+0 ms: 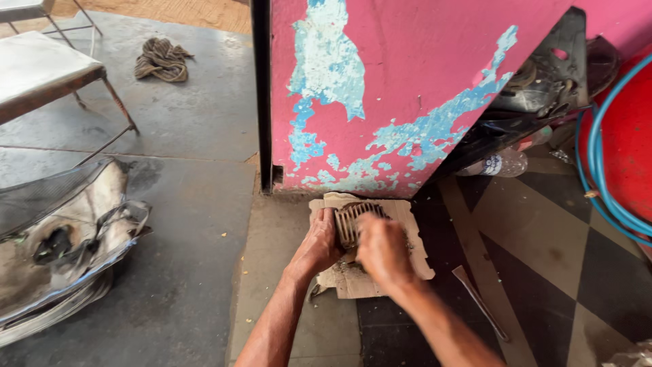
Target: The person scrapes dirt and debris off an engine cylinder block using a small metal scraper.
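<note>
Mostly floor (190, 204) and wall in shot: grey concrete on the left, dark checkered tiles on the right. Pink wall panel (407, 88) with blue patches of peeled paint stood upright ahead. Red drum (628, 136) with a blue hose (598, 177) looped round it sat at right edge. Dented grey body panel (61, 238) lay on the floor at left, a metal bench (41, 68) behind it, a rag (161, 60) beyond. Torn cardboard sheet (401, 238) lay on the floor at the foot of the wall. Finned metal part (353, 221) sat on the cardboard, dirty, fins upward. Left hand (318, 243) gripped its left side. Right hand (384, 250) was clenched over its right side, blurred; anything inside the fist couldn't be made out. Flat metal tool (479, 302) lay on the tiles just right of the cardboard.
</note>
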